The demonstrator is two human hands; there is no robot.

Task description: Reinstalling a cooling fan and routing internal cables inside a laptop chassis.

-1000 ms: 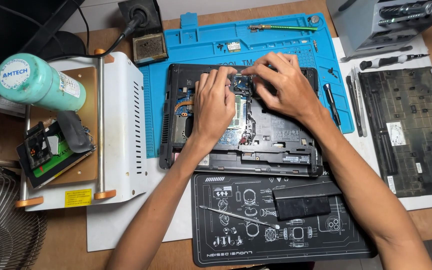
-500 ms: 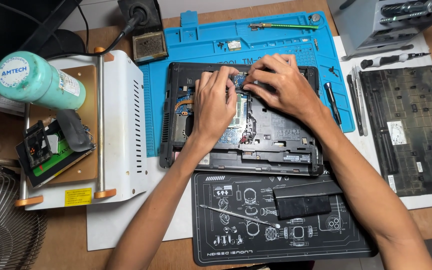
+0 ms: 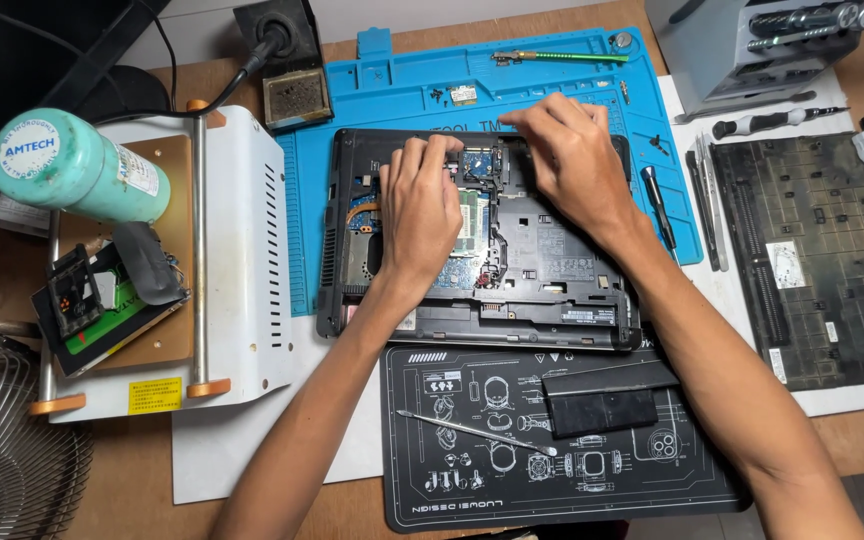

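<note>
Both hands work inside the opened laptop base (image 3: 512, 270) on the blue mat (image 3: 402, 90): left hand (image 3: 420, 205) rests flat, fingers curled on the board; right hand (image 3: 570, 160) pinches at the rear edge, what it grips hidden.

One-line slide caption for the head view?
Both hands, left hand and right hand, work inside an opened laptop base on a blue repair mat.
</note>
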